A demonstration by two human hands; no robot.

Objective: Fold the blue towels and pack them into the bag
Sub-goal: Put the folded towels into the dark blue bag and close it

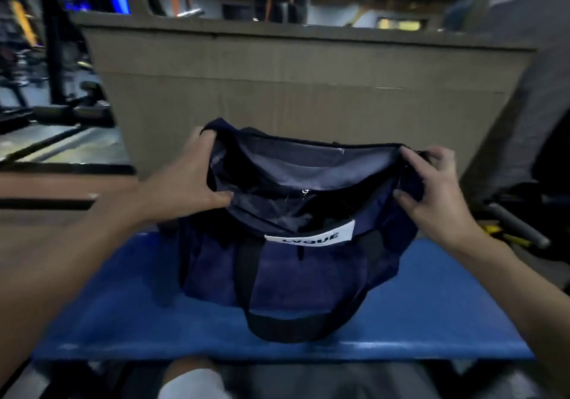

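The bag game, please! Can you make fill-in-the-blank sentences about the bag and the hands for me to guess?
1. The bag sits on a ____ bench.
2. The left hand and the right hand hold the bag's top ____.
3. The label on the bag is ____.
4. The strap hanging down its front is ____.
Missing words: blue; open; white; black.

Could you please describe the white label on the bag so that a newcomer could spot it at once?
Start at the blue surface across the lower middle of the view; the navy bag stands on it, its mouth held open by the left hand and right hand. On the near rim, above the black strap, sits the label: the bag's only white patch, with dark lettering.
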